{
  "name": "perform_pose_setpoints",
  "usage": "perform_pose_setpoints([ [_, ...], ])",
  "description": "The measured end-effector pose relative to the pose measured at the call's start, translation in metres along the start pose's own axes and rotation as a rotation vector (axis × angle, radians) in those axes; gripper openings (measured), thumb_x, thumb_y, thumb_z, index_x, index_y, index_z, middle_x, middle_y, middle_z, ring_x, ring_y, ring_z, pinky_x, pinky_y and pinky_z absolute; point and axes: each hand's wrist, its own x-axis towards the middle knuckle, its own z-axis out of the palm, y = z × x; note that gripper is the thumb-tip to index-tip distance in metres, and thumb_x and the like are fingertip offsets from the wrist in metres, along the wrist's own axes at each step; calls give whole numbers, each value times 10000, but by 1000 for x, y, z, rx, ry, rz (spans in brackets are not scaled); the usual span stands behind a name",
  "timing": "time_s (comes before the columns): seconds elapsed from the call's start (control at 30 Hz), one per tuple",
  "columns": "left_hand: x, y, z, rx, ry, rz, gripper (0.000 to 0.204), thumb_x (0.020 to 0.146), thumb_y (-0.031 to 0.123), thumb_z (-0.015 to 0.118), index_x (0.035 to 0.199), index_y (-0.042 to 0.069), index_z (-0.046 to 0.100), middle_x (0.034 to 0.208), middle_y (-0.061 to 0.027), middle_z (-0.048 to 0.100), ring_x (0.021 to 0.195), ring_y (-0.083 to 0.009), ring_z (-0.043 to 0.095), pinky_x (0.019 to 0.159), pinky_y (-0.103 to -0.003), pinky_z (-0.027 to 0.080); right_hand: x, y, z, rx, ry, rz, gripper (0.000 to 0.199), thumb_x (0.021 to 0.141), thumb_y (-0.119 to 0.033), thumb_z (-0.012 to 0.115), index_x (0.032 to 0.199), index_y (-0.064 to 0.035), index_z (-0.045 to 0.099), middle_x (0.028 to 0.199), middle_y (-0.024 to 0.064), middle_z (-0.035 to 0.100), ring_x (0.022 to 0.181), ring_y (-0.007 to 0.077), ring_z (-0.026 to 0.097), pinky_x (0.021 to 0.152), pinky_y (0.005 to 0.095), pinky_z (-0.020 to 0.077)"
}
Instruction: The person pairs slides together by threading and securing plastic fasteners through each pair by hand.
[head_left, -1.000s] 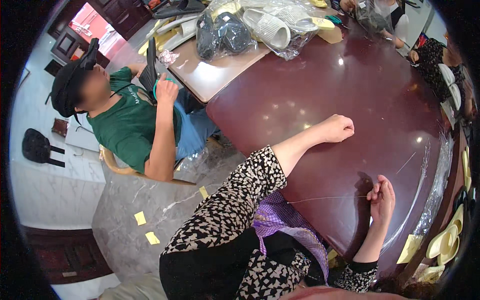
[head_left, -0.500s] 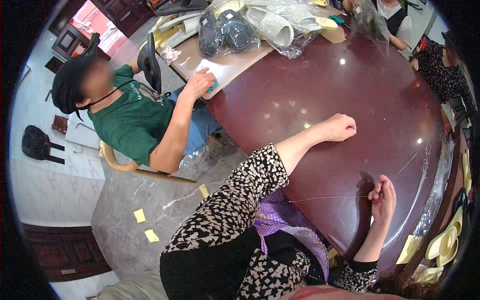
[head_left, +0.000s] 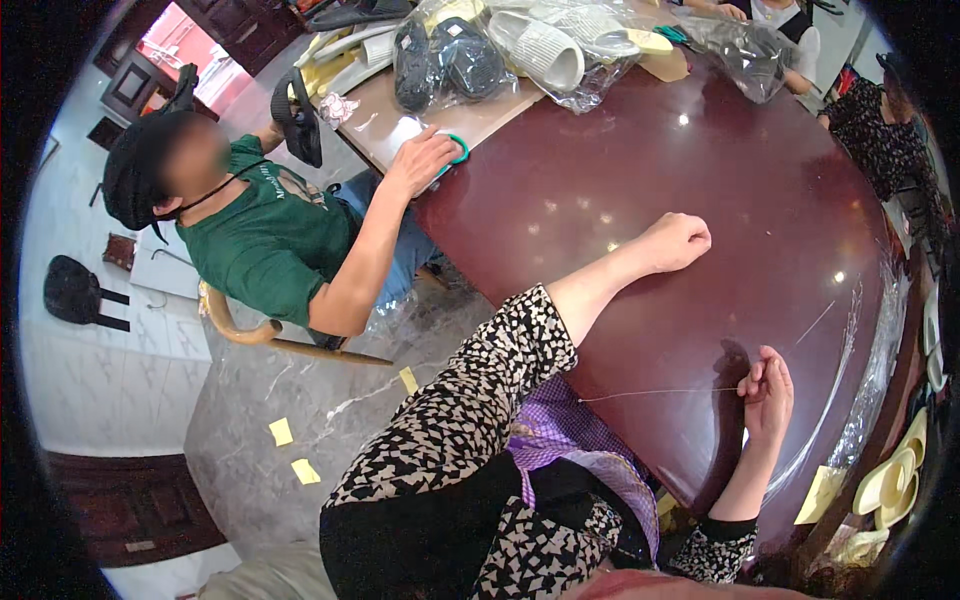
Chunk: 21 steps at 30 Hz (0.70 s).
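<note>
My left hand point(head_left: 680, 242) rests closed in a fist above the dark red table point(head_left: 740, 170), and what its fingers hold, if anything, is hidden. Lower right, my right hand point(head_left: 768, 400) has its fingers curled at the end of a thin pale thread point(head_left: 660, 391). That thread runs nearly straight leftward from the fingertips to the table's near edge, beside the purple checked cloth point(head_left: 545, 420) at my front. A bundle of long clear strands point(head_left: 835, 400) lies on the tabletop to the right of this hand.
A person in green point(head_left: 265, 250) sits at left, holding a black slipper point(head_left: 295, 118) and green-handled scissors point(head_left: 459, 150). Bagged slippers point(head_left: 540, 50) are piled at the far side. Yellow shoes point(head_left: 885, 485) and a yellow paper point(head_left: 820, 495) lie at right. Other people stand at far right.
The green-shirted person's hand with the scissors has moved right, and the black slipper has turned. A clear bag at the far right has come down onto the table. My hands are almost still.
</note>
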Motion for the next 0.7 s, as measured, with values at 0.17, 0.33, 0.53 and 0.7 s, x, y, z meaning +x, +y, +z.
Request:
perform_pose_setpoints([
  [0.17,3,-6,-4,-34,131,-37,179,834,135,533,900,-10,615,707,-67,621,611,-126,583,558,-283,469,-1,1,0,-13,18,9,241,951,-210,447,1080,-26,532,718,12,510,546,78,458,504,239,430],
  [0.33,5,-8,-5,-56,168,-57,185,836,128,532,925,-16,606,715,-59,612,607,-121,577,549,-270,463,-1,1,0,-9,20,2,235,949,-207,451,1072,-25,534,714,14,507,545,79,457,503,241,430],
  [0.53,6,-8,-6,-72,200,-61,196,843,120,527,954,-27,592,730,-57,603,611,-114,571,550,-261,470,0,0,1,-12,34,-13,232,948,-208,454,1061,-22,536,704,16,503,543,83,457,503,244,431],
  [0.7,9,-13,-8,-87,272,-41,197,836,108,538,977,-23,586,761,-52,600,637,-116,573,551,-258,472,3,-3,4,-25,82,10,228,950,-198,444,1045,-15,541,695,19,499,540,86,453,498,248,426],
])
